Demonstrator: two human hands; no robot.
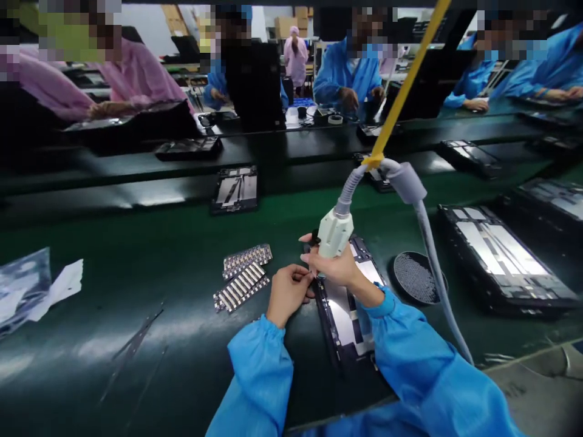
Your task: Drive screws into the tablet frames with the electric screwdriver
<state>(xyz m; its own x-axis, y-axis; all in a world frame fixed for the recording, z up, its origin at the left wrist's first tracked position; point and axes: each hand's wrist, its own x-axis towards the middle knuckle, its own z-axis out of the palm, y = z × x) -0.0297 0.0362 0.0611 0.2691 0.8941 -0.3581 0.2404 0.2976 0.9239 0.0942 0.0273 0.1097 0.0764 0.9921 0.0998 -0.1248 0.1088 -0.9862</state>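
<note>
My right hand [334, 267] is wrapped round a white electric screwdriver [336, 233], which points down over the upper left part of an opened tablet [337, 309]. The tablet's silver inner plates and dark frame show beneath my right wrist. Fingers pinched together, my left hand [289, 292] is at the tablet's left edge, close under the screwdriver; what it holds, if anything, is hidden. The driver's tip is also out of sight behind my fingers. Left of my left hand lie two panels of small metal parts [241, 286]. A round dish of small grey pieces [416, 277] stands right of the tablet.
A yellow strap [401, 97] holds up the screwdriver's grey cable [432, 261], which runs down at right. More opened tablets [496, 252] lie at right and another [235, 189] lies behind. Plastic bags [27, 285] and dark thin strips [136, 337] lie left. Several people work opposite.
</note>
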